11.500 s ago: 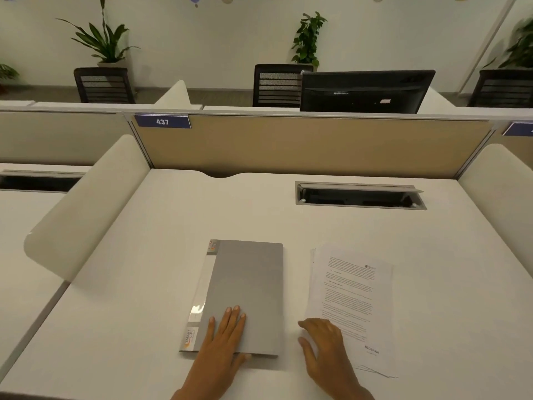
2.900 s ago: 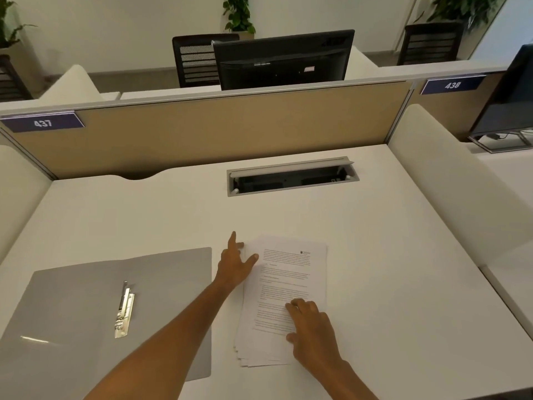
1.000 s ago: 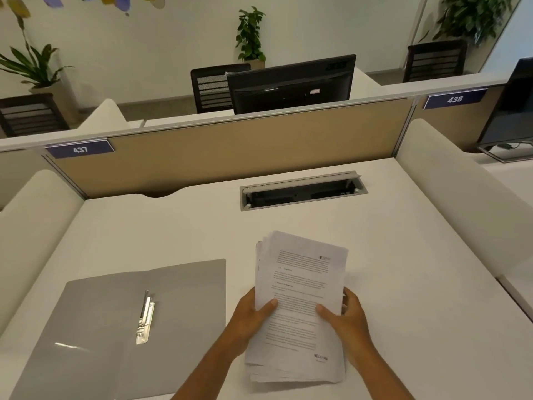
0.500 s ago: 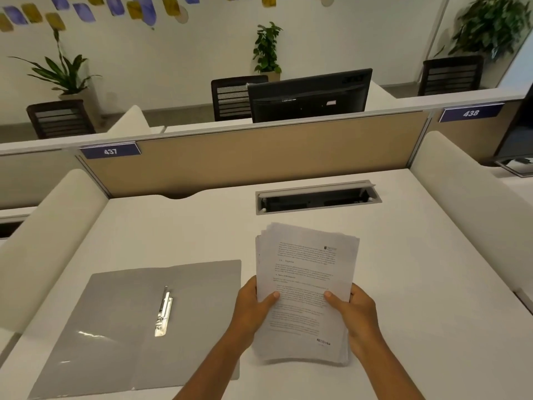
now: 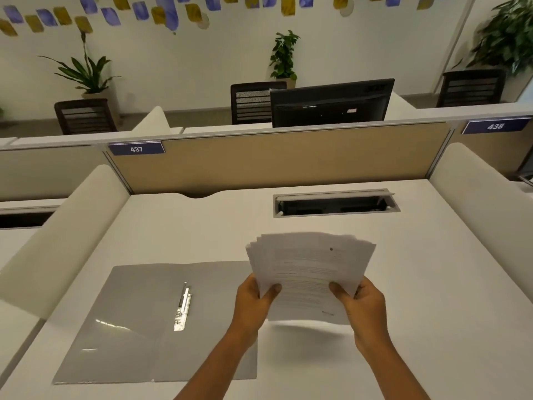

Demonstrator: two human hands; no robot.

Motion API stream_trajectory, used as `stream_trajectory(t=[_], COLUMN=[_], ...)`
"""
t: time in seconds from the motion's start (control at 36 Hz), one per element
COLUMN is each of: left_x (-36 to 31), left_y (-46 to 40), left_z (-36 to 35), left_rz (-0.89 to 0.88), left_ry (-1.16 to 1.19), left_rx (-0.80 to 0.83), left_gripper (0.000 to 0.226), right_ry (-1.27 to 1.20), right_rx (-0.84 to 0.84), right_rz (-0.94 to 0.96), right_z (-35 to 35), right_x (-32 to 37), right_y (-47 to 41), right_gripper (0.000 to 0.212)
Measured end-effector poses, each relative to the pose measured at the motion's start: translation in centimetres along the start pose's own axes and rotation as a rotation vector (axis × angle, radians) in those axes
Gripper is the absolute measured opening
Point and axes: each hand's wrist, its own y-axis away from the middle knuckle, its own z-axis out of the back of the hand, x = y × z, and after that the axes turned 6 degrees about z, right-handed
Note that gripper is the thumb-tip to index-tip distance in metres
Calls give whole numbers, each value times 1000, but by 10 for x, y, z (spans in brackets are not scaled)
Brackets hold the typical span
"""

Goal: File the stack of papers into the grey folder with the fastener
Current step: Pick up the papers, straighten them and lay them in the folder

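Observation:
The grey folder (image 5: 138, 321) lies open and flat on the white desk at the left, with its metal fastener (image 5: 183, 308) along the middle fold. A stack of printed papers (image 5: 310, 272) is held up off the desk to the right of the folder, its top edges fanned and blurred. My left hand (image 5: 253, 306) grips the stack's lower left edge. My right hand (image 5: 362, 306) grips its lower right edge. A shadow of the stack falls on the desk beneath it.
An open cable tray (image 5: 336, 203) is set into the desk (image 5: 432, 313) behind the papers. A beige partition (image 5: 288, 157) closes the far side, and white rounded dividers (image 5: 60, 232) stand at both sides. A black monitor (image 5: 331, 102) is beyond the partition.
Both hands have lifted the paper stack higher off the desk, and its sheets are fanned and blurred. The camera view has tilted up. The folder stays open in place.

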Motion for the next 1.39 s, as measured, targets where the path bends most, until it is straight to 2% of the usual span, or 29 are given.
stream_trajectory(t=[0.17, 0.31, 0.42, 0.5, 0.61, 0.72, 0.94, 1.06, 1.39], left_x=[22, 36, 41, 45, 47, 43, 40, 42, 54], left_y=[6, 14, 17, 17, 14, 9, 2, 6, 24], left_z=[0, -5, -6, -4, -2, 5, 46, 73, 150], left_rz=[32, 35, 22, 22, 6, -8, 45, 96, 290], left_ry=[-50, -86, -104, -110, -126, -141, -266, -252, -223], left_rx=[-22, 26, 61, 70, 69, 58, 59, 37, -7], left_gripper=[31, 49, 53, 52, 44, 40, 36, 44, 44], right_ry=[24, 103, 141, 158, 178, 221, 235, 180, 96], right_rx=[-49, -23, 3, 7, 8, 37, 161, 218, 337], right_rz=[-31, -44, -35, -38, -47, -17, -78, -164, -349], right_z=[5, 3, -1, -5, -9, -11, -35, -54, -114], right_x=[-24, -37, -39, -42, -40, -35, -32, -38, -62], right_y=[14, 19, 20, 19, 18, 17, 29, 39, 62], right_gripper=[37, 41, 47, 43, 26, 25, 28, 30, 34])
